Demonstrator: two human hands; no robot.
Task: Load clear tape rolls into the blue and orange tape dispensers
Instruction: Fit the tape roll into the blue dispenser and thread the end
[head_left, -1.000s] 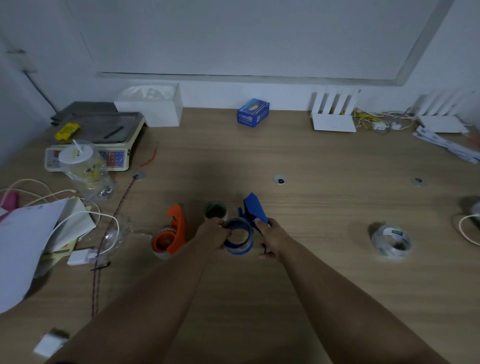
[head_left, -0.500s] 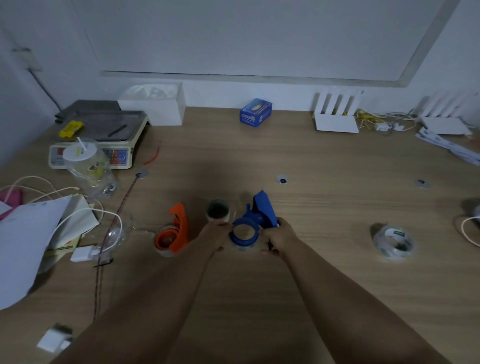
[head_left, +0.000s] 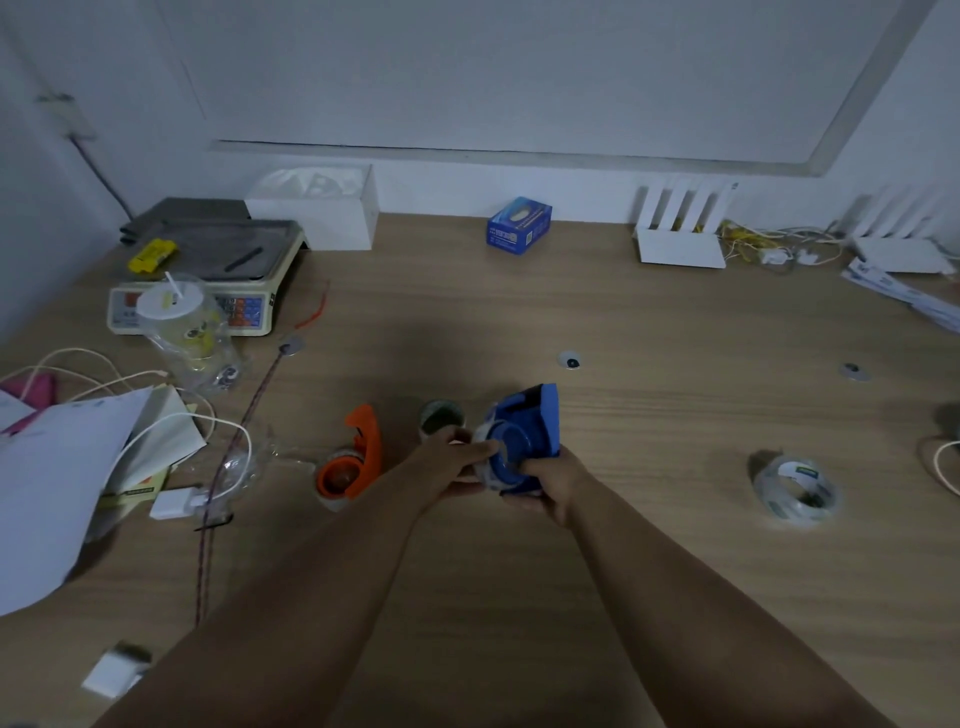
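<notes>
Grip: while the right hand (head_left: 556, 480) clamps the blue dispenser (head_left: 524, 436), the left hand (head_left: 452, 462) pinches its clear roll (head_left: 485, 457).
Left of grip: orange dispenser (head_left: 353, 457).

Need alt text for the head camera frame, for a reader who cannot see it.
Two bare hands hold a blue tape dispenser just above a wooden table: the right hand grips its body, and the left hand presses at its round hub. An orange tape dispenser sits to the left, a loose clear tape roll to the right.
</notes>
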